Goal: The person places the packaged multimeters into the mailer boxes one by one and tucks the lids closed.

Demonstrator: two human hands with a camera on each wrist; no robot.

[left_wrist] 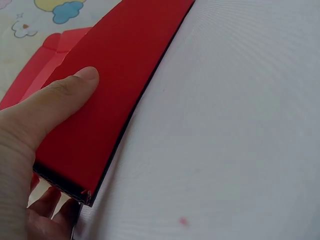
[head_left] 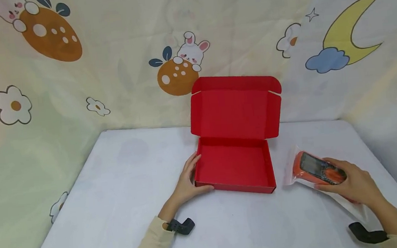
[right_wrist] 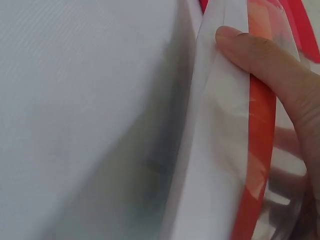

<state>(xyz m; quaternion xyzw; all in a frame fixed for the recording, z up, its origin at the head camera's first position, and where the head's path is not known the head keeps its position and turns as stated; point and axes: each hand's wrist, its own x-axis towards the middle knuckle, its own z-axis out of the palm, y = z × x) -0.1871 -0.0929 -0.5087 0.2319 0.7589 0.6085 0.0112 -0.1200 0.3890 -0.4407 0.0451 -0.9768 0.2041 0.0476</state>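
Observation:
A red cardboard box (head_left: 235,164) lies with its lid (head_left: 234,113) raised at the back and nothing in its tray. My left hand (head_left: 186,182) holds the near left corner, thumb along the front wall (left_wrist: 115,75) and fingers round the side. To the right of the box, my right hand (head_left: 357,183) grips an orange digital multimeter (head_left: 312,166) inside a clear plastic bag (head_left: 289,169). Its dark screen and round dial face up. From the right wrist, the thumb presses on the bag (right_wrist: 215,115) beside the orange edge of the multimeter (right_wrist: 260,135); the other fingers are partly hidden behind it.
The white table (head_left: 127,201) runs back to a printed cloth (head_left: 125,59) with rabbits, flowers and a moon. Black straps with a camera mount (head_left: 182,226) sit on the left wrist, and a similar black mount (head_left: 367,234) on the right.

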